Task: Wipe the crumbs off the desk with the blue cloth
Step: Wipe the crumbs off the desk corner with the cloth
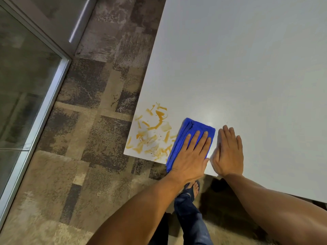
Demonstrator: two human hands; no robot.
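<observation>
Tabletop (247,68) white over patchy carpet (85,121), orange crumbs (154,135) at corner, left hand (191,156) flat on cloth (192,128), right hand (228,152) flat, fingers (231,137) spread, empty.

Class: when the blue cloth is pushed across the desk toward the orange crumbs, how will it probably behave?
The blue cloth looks soft and folded, so it would probably bunch unless pressed flat, as the left hand does. Its fuzzy pile likely drags crumbs along. The desk looks smooth, so it should slide easily.

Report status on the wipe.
Left hand flat on blue cloth; right hand flat on desk. Crumbs left of cloth. Path clear.
</observation>
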